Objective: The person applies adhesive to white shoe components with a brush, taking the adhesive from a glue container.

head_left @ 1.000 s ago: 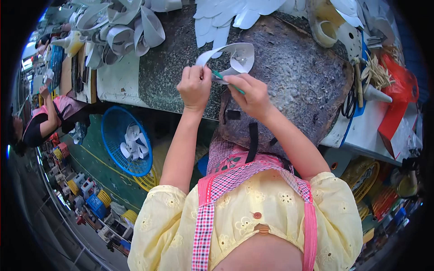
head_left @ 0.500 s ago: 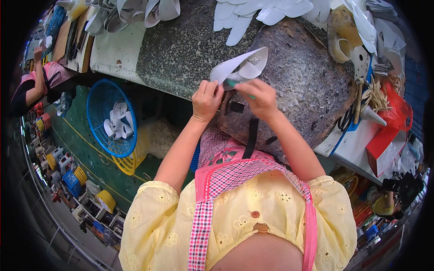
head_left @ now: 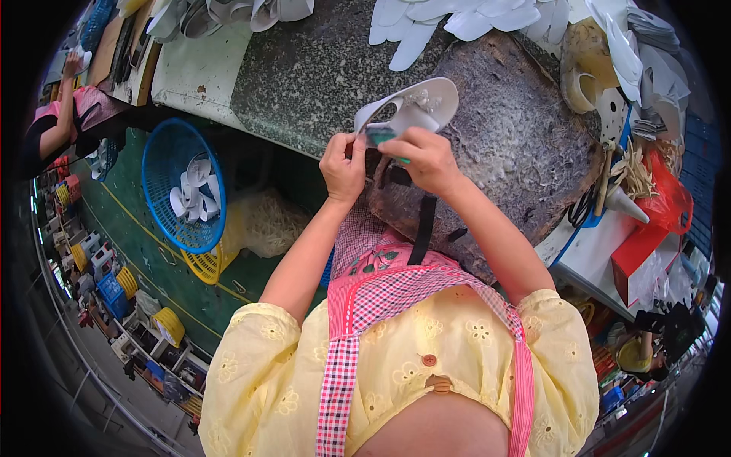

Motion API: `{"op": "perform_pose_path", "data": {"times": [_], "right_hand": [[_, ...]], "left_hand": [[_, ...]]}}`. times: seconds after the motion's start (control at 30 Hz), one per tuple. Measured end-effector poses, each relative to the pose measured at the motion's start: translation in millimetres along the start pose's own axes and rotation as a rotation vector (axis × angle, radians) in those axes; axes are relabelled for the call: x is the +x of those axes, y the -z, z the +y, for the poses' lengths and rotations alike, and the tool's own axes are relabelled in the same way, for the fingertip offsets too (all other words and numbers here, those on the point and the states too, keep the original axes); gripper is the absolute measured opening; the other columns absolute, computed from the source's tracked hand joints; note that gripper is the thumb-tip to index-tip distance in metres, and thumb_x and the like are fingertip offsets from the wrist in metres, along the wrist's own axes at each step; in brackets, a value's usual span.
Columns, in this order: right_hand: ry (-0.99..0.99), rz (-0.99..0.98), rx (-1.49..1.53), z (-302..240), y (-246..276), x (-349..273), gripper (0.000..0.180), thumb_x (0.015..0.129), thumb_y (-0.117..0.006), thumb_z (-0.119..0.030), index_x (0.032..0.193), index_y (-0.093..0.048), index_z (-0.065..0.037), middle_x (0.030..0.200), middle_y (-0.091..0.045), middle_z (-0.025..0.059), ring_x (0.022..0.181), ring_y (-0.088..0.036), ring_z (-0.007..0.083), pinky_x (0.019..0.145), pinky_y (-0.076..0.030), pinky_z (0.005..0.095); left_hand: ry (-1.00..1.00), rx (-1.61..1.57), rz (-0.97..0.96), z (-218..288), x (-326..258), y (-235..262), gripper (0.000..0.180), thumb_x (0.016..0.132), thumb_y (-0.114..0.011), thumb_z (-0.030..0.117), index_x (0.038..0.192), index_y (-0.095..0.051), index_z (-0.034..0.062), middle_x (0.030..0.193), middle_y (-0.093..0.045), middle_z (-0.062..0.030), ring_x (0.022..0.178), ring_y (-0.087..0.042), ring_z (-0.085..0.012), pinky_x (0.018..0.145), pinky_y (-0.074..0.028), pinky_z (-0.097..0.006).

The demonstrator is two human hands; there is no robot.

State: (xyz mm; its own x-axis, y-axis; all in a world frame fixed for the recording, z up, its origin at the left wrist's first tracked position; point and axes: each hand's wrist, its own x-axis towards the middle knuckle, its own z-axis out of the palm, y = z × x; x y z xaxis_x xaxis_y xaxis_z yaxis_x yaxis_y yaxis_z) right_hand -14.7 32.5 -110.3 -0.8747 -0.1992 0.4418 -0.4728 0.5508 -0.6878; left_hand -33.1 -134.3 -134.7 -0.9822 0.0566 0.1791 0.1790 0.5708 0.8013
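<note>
I see both hands slightly higher than half a second ago, left hand [head_left: 344,169] pinching the white shoe piece [head_left: 411,109] edge, right hand [head_left: 423,156] closed on a green tool [head_left: 378,135], piece still above the stone block [head_left: 518,145].

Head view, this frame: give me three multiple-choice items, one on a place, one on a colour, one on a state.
1. Where is the white shoe piece?
A. in both hands, over the rough stone block
B. in the basket
C. on the floor

2. What colour is the round basket beside the bench?
A. red
B. blue
C. black

3. What is the state of the right hand?
A. open and empty
B. resting flat on the stone
C. closed on a small green tool

Answers:
1 A: the left hand pinches its edge and the right hand meets it above the block.
2 B: its mesh is blue, with white pieces inside.
3 C: green shows between the fingers.
</note>
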Motion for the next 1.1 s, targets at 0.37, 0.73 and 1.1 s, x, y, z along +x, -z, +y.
{"op": "perform_pose_path", "data": {"times": [0.37, 0.73, 1.1], "right_hand": [[-0.025, -0.067, 0.051, -3.1, -0.8, 15.8, 0.026, 0.061, -0.058, -0.002, 0.083, -0.06, -0.015, 0.064, -0.045, 0.0034, 0.059, -0.051, 0.022, 0.05, -0.042, 0.0323], [-0.076, -0.039, 0.07, -7.0, -17.2, 27.1, 0.025, 0.062, -0.059, -0.003, 0.084, -0.059, -0.017, 0.064, -0.046, 0.0041, 0.06, -0.052, 0.0232, 0.051, -0.043, 0.0331], [-0.092, 0.139, 0.045, -10.0, -39.0, 30.5, 0.028, 0.061, -0.06, -0.002, 0.086, -0.06, -0.016, 0.067, -0.051, 0.0041, 0.062, -0.054, 0.0229, 0.052, -0.044, 0.0328]], "left_hand": [[0.18, -0.112, 0.038, -11.1, -15.5, 3.6, 0.013, 0.08, -0.058, 0.013, 0.075, -0.056, 0.0014, 0.061, -0.057, -0.0069, 0.053, -0.056, -0.0147, 0.049, -0.042, -0.025], [0.435, -0.345, 0.067, -16.6, -15.9, 3.8, 0.018, 0.082, -0.055, 0.013, 0.071, -0.054, -0.0004, 0.059, -0.059, -0.0051, 0.052, -0.056, -0.0093, 0.049, -0.043, -0.021], [0.627, -0.577, 0.121, -15.7, -4.3, 6.4, 0.021, 0.083, -0.055, 0.014, 0.068, -0.054, -0.0011, 0.06, -0.058, -0.0062, 0.051, -0.057, -0.0123, 0.046, -0.043, -0.021]]}}
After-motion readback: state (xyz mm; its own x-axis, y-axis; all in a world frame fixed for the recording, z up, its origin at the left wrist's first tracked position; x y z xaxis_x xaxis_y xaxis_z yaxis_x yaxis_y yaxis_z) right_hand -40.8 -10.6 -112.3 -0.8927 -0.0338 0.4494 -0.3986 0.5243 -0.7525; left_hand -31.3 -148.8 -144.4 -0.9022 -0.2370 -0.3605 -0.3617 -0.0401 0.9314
